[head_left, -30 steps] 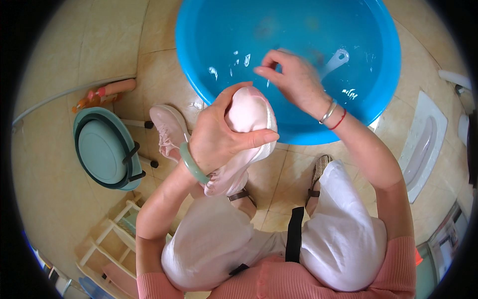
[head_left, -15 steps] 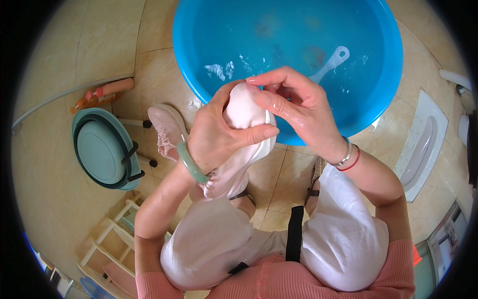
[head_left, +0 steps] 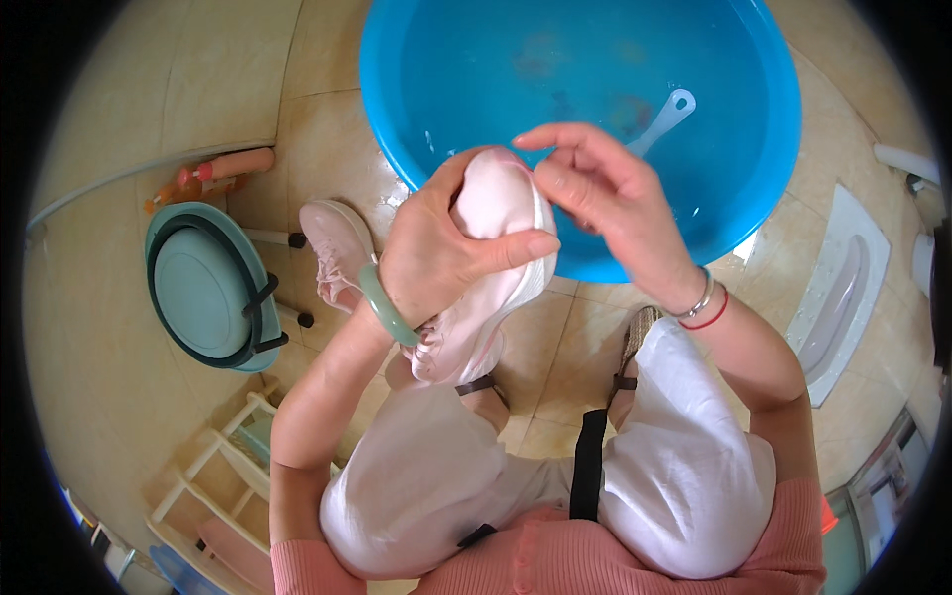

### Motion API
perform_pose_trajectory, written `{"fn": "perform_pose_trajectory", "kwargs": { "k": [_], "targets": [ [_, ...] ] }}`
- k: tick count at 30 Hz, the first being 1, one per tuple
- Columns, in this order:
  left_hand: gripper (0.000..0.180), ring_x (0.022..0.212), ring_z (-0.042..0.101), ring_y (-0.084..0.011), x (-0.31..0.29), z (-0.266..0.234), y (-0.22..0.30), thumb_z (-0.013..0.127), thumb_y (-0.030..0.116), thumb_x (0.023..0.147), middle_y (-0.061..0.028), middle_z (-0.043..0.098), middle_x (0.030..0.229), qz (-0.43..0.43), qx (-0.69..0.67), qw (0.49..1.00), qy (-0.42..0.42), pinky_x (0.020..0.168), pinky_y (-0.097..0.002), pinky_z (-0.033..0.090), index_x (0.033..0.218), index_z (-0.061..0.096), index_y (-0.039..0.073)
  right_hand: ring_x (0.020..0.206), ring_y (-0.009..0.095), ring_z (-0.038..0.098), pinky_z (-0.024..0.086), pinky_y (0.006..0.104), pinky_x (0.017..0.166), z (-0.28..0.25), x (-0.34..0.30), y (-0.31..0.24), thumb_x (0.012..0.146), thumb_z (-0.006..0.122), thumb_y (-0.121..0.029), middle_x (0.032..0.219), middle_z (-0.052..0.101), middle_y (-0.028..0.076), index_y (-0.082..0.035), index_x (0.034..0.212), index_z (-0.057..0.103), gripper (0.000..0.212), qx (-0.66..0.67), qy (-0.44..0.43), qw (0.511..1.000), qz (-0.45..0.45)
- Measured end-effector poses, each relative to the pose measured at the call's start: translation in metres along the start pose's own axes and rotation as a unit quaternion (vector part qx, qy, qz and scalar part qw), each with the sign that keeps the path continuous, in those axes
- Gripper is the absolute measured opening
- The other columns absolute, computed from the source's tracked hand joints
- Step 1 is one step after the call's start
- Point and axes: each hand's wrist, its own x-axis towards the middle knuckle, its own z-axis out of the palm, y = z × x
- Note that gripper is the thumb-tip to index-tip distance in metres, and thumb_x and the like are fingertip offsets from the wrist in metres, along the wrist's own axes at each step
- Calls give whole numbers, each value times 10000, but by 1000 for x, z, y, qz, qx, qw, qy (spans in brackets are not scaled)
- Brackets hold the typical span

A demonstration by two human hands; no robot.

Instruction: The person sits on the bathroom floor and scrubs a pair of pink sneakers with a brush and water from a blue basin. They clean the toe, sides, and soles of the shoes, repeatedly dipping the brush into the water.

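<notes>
My left hand (head_left: 426, 238), with a green bangle at its wrist, is closed around the toe end of a pink lace-up sneaker (head_left: 461, 342). The toe looks paler than the laced part, with a pinker patch at its top edge. Just right of the toe, my right hand (head_left: 605, 188) has its thumb and forefinger apart, the other fingers loosely bent, and nothing visible between them. Beyond both hands is a blue basin (head_left: 382, 109) of water, in which a white brush-like handle (head_left: 666, 121) with a hole at its end lies partly submerged.
A matching pink sneaker (head_left: 339, 248) stands on the tiled floor left of the basin. Farther left are a folded green basin (head_left: 203, 297) and an orange-pink bottle (head_left: 233, 165). A white rack (head_left: 223, 461) stands at lower left; a white squat toilet (head_left: 843, 297) is at right.
My right fingers have drawn slightly away from the sneaker's toe, uncovering a pinker patch. My left hand keeps its hold. White glints on the water have mostly gone.
</notes>
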Motion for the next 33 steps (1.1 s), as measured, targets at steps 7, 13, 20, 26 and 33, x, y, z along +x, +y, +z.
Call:
{"fn": "perform_pose_trajectory", "kwargs": {
  "k": [7,13,20,26,33],
  "targets": [
    [762,1032,653,-163,6,-10,-4,881,349,810,-114,666,1155,1,-36,999,-23,891,-309,549,1346,523,-58,832,49,552,451,222,716,17,32,-1,979,691,-320,905,636,-8,-20,1092,647,324,-8,5,1000,28],
    [674,968,676,-166,6,-34,7,752,454,914,-111,673,1114,-96,-151,984,12,827,-299,557,1311,537,-47,1253,149,529,439,319,1040,14,26,12,1039,569,-409,1340,565,59,-52,1510,424,608,36,-126,988,82],
    [730,981,667,-163,9,-34,4,735,517,908,-120,666,1121,-89,-150,985,0,849,-302,553,1309,528,-57,1221,208,566,452,315,1032,30,28,9,941,686,-529,1333,589,151,22,1476,443,805,54,-92,991,76],
    [547,1002,662,-171,5,-35,2,569,453,1031,-102,662,1149,-80,-225,964,117,897,-325,541,1278,569,-35,1238,171,541,437,308,1041,28,32,17,983,652,-447,1324,595,117,24,1461,461,697,101,-6,993,54],
    [317,936,611,-137,-95,-67,-9,501,242,1087,-65,673,1082,-53,-30,996,70,859,-301,496,1214,658,-3,1313,198,520,407,360,1115,7,28,4,1062,440,-485,1444,526,97,-28,1499,404,633,189,54,981,-3]
  ]
}}
